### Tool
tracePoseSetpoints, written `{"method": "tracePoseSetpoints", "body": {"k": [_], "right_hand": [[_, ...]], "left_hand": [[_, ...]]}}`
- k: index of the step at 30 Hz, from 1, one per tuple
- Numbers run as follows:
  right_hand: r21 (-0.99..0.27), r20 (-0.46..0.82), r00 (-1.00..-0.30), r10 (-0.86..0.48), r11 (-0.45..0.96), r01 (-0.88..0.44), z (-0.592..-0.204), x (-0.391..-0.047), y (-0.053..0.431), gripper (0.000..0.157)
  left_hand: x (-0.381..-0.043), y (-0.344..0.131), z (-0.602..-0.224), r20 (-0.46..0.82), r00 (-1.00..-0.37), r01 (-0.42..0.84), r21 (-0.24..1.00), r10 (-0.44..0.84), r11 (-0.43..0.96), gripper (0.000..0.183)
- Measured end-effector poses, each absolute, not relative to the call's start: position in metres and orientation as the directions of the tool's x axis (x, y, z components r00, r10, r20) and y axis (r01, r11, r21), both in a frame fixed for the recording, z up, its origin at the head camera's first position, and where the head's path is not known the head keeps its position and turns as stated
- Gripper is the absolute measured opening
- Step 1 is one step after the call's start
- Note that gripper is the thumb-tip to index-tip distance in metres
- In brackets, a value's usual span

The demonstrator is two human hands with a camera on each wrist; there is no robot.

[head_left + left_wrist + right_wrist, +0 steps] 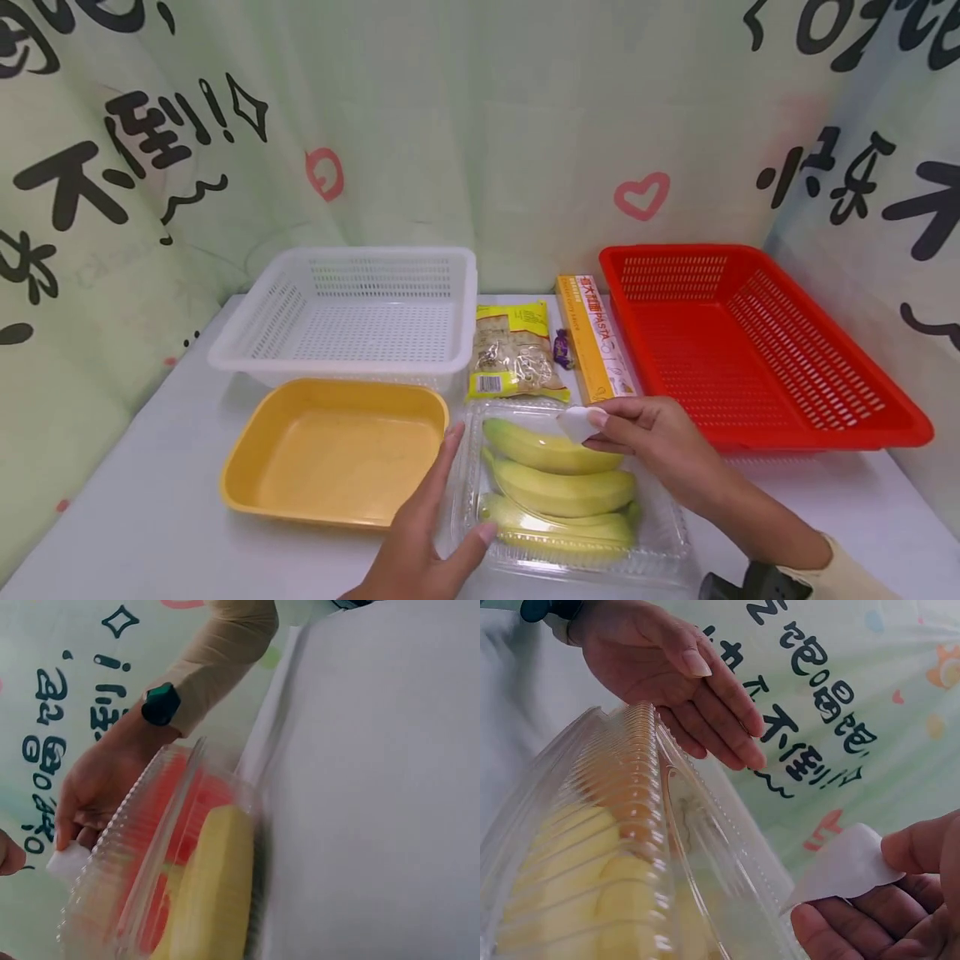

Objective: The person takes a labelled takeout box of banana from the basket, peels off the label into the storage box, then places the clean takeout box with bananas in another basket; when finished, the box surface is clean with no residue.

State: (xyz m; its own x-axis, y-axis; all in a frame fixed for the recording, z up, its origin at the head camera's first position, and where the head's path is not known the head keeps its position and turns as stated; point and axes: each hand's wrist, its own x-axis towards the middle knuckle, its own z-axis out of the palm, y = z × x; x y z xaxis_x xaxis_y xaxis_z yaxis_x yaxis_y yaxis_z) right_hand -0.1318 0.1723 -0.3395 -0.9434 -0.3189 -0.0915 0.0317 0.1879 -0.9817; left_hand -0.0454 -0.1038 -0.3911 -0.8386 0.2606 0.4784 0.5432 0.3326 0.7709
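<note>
A clear plastic clamshell box (663,542) with several yellow-green bananas (555,496) inside stands on the table, its lid down. Between thumb and fingers my right hand (660,446) pinches a small white slip (576,423), perhaps a sticker, over the box's far right part. In the right wrist view the slip (847,862) is bent, with its tip by the lid's edge; whether it still sticks there I cannot tell. My left hand (427,533) is beside the box's left side with fingers extended and holds nothing, as the right wrist view also shows.
Left of the box lies a yellow tray (330,454), with a white basket (345,367) behind it. Behind the box are a yellow-labelled food bag (517,350), a purple-wrapped candy (562,348) and an orange pasta box (592,337). A red basket (757,417) stands at right.
</note>
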Motion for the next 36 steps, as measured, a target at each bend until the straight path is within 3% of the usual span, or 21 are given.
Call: {"method": "tracePoseSetpoints", "body": {"k": [4,7,11,14,19,25,31,36], "right_hand": [[-0.956,-0.178,-0.921,-0.346,0.283,0.078,-0.332,-0.135,0.169,0.041],[-0.951,-0.177,-0.911,-0.372,0.302,0.061,-0.327,-0.138,0.164,0.041],[-0.953,-0.166,-0.907,-0.387,0.298,0.047,-0.318,-0.141,0.155,0.037],[-0.952,-0.155,-0.902,-0.403,0.305,0.028,-0.314,-0.144,0.146,0.033],[-0.935,-0.15,-0.895,-0.419,0.355,-0.01,-0.314,-0.148,0.132,0.03],[-0.918,-0.176,-0.886,-0.428,0.397,-0.01,-0.313,-0.152,0.113,0.028],[-0.927,-0.153,-0.86,-0.487,0.373,-0.046,-0.314,-0.157,0.096,0.028],[-0.941,-0.163,-0.847,-0.506,0.337,-0.021,-0.315,-0.159,0.08,0.029]], "left_hand": [[-0.05,-0.123,-0.382,0.505,-0.833,0.553,0.753,0.224,0.356,0.083],[-0.053,-0.139,-0.375,0.454,-0.877,0.478,0.785,0.161,0.393,0.078],[-0.055,-0.16,-0.367,0.246,-0.963,0.268,0.872,0.107,0.409,0.068],[-0.055,-0.172,-0.364,0.153,-0.982,0.188,0.868,0.114,0.46,0.068],[-0.058,-0.185,-0.365,0.179,-0.975,0.223,0.777,0.133,0.589,0.073],[-0.067,-0.207,-0.362,0.166,-0.971,0.236,0.743,0.17,0.626,0.076],[-0.075,-0.243,-0.362,0.135,-0.956,0.278,0.692,0.259,0.666,0.08],[-0.081,-0.272,-0.358,0.096,-0.95,0.289,0.628,0.296,0.722,0.092]]}}
